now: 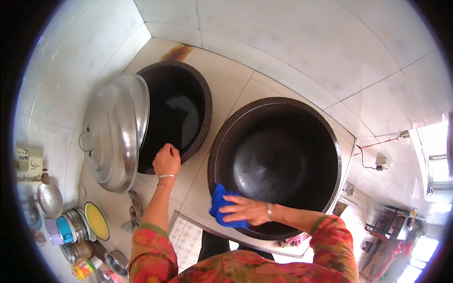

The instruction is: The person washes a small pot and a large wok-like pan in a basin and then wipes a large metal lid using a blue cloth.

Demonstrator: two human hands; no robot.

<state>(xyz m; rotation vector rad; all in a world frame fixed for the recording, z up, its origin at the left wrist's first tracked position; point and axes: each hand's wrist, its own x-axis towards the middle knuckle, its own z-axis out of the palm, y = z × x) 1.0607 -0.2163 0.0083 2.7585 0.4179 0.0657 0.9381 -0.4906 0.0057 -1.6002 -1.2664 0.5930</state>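
Spread over a blue cloth (pixel 226 208), my right hand (pixel 244 210) presses it against the near left rim of a large dark wok (pixel 274 159) set into the tiled stove top. My left hand (pixel 167 159), its fingers curled, is over the near edge of a second dark wok (pixel 184 116) to the left. Whether anything is inside those fingers cannot be told. Two metal lids (pixel 113 134) lean over the left side of that second wok, one with a wire handle.
A grey-brown rag (pixel 135 208) lies left of my left forearm. At the lower left are a perforated skimmer (pixel 50 200), a yellow dish (pixel 97 221), stacked bowls and jars. Tiled walls rise behind the woks. A pink cloth (pixel 294 240) shows at the near counter edge.
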